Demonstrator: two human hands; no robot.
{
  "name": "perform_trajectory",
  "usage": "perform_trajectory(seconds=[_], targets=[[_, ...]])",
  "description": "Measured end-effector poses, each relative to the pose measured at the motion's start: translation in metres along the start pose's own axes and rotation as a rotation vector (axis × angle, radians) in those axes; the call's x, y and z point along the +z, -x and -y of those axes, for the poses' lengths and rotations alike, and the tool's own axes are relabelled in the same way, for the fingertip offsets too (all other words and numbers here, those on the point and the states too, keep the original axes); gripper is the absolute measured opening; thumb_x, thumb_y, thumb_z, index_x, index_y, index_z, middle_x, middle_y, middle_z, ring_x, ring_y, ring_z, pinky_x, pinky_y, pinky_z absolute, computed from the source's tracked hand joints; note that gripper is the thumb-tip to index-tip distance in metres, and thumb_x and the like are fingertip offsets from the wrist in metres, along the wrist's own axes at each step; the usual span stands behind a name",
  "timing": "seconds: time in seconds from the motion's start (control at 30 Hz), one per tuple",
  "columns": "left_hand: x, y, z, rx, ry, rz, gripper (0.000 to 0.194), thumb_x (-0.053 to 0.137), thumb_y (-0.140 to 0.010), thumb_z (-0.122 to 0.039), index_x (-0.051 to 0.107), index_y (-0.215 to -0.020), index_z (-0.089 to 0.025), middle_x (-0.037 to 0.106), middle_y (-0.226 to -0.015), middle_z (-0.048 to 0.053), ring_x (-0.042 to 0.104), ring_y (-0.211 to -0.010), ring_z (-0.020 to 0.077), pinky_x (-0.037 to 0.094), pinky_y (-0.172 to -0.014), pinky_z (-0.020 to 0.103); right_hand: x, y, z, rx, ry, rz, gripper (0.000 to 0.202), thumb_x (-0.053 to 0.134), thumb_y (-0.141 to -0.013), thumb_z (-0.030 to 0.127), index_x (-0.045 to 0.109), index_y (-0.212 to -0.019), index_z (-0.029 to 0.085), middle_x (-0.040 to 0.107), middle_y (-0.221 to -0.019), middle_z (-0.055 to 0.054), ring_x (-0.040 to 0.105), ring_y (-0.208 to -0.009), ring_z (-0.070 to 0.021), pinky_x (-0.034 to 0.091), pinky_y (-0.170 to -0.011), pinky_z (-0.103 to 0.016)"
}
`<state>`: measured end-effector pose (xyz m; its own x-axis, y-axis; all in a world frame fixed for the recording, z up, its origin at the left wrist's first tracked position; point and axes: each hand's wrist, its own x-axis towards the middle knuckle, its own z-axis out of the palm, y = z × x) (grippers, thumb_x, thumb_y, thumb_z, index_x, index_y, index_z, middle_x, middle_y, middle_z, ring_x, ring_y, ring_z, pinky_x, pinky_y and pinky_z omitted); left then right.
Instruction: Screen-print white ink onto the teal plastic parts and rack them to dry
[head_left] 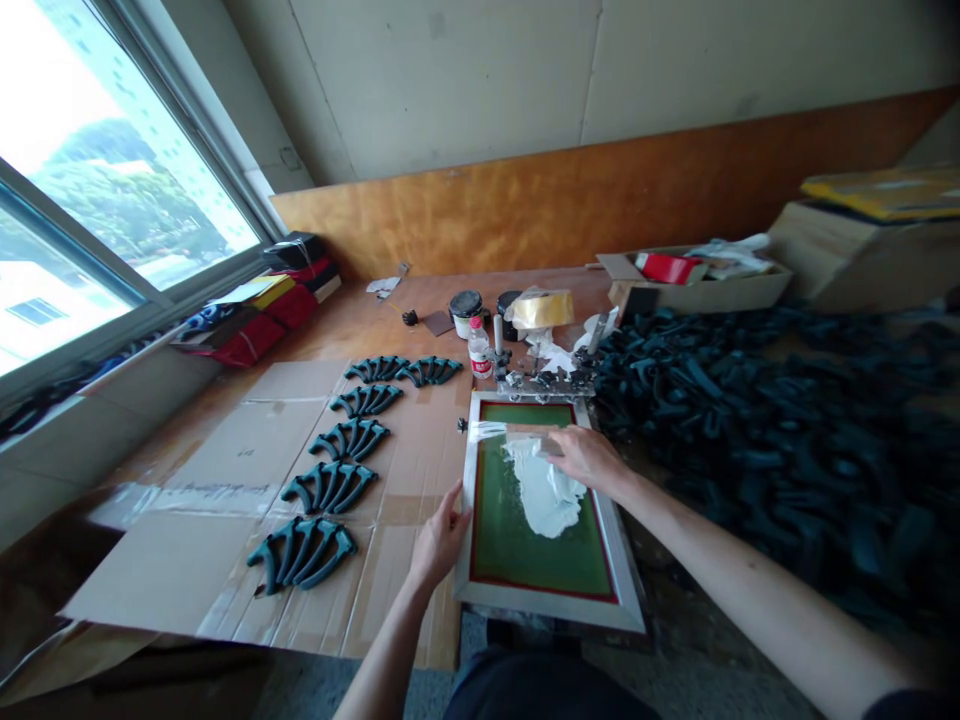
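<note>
A screen printing frame [628, 590] with silver edges and a green mesh lies in front of me. White ink [551, 500] is spread thickly over the middle of the mesh. My right hand [589, 458] is closed on a squeegee [521, 432], which lies across the upper part of the screen with white smears at its left end. At the frame's left edge, my left hand [442, 535] grips the rim, fingers partly hidden. Metal hinge clamps [544, 382] hold the frame's far end.
Dark green curved handle-like parts [304, 552] lie in fanned groups on cardboard [187, 560] at left. A large heap of similar parts [750, 430] fills the right. Behind the frame stand a red-capped bottle [480, 350], ink tubs [466, 312] and a tape roll [541, 308].
</note>
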<state>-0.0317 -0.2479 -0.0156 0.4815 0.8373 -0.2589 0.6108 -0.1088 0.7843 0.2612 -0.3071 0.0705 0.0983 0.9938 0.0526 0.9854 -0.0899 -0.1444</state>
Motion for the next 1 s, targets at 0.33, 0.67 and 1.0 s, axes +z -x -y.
perform_trajectory(seconds=[0.33,0.67,1.0], targets=[[0.001,0.003,-0.003,-0.034,0.032,-0.003,0.052,0.040,-0.089,-0.045,0.048,-0.135,-0.021,0.060,-0.070,-0.002,0.057,-0.065,0.0154,0.038,-0.060,0.023,0.022,0.053,0.013,-0.331,-0.011,-0.053,0.016,0.048,-0.084,0.007,0.061,-0.082,0.018,0.064,-0.083,-0.005,0.055,-0.084,-0.0191,0.040,-0.069,-0.027],[0.005,0.002,0.001,-0.032,0.091,-0.032,0.055,0.041,-0.088,-0.048,0.050,-0.133,-0.018,0.057,-0.066,-0.002,0.055,-0.063,0.0155,0.037,-0.058,0.024,0.015,0.059,0.007,-0.376,-0.129,-0.098,0.018,0.049,-0.085,0.011,0.064,-0.088,0.019,0.065,-0.083,-0.005,0.056,-0.084,-0.0193,0.042,-0.070,-0.028],[-0.001,0.005,-0.006,-0.065,0.258,-0.042,0.066,0.052,-0.080,-0.057,0.051,-0.133,-0.019,0.053,-0.060,-0.005,0.050,-0.055,0.0122,0.035,-0.051,0.021,-0.001,0.030,0.002,-0.257,-0.184,-0.111,0.036,0.060,-0.086,0.027,0.058,-0.123,0.027,0.066,-0.101,-0.002,0.061,-0.091,-0.0181,0.047,-0.077,-0.028]])
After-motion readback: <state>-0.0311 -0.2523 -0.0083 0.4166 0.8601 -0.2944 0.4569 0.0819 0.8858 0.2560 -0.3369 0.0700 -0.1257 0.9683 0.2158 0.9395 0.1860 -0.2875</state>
